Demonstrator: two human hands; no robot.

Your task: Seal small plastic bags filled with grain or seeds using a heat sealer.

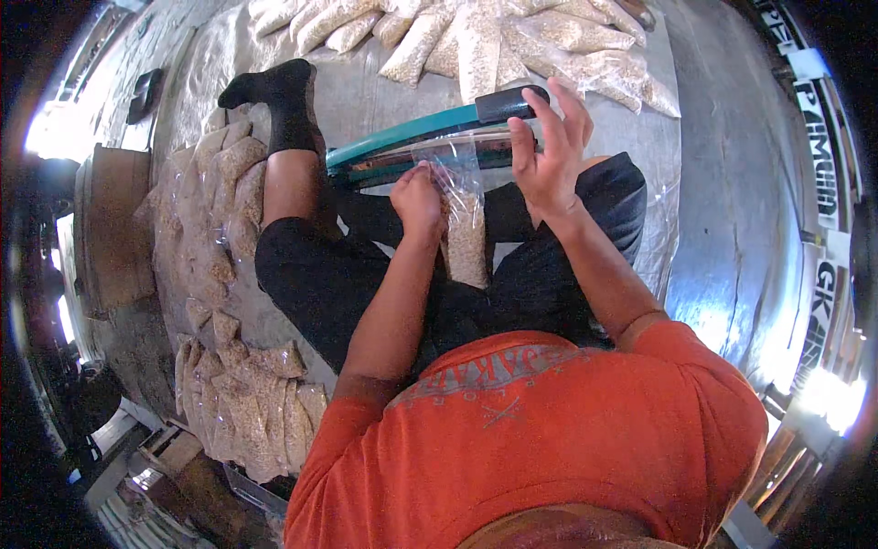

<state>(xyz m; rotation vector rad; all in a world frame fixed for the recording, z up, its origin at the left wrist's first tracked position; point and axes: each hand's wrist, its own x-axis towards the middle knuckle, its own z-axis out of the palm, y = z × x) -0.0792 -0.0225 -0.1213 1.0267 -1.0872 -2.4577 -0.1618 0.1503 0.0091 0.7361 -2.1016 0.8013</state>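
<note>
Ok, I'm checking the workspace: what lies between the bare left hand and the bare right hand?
The clear plastic bag of pale pieces and part of the long, green, black-handled device, as the head view shows.

A small floor-level packing workshop, by all appearances: clear plastic bags of pale, grain-like pieces (476, 46) lie in heaps across a shiny grey floor sheet (660, 151), around a curved teal lever with a black grip (402, 130). A large brown box (119, 229) stands toward the left edge, long wooden planks (777, 499) show at lower right, and white panels with black lettering (837, 245) line the right side. Bright light breaks into the dim interior from both sides.
</note>
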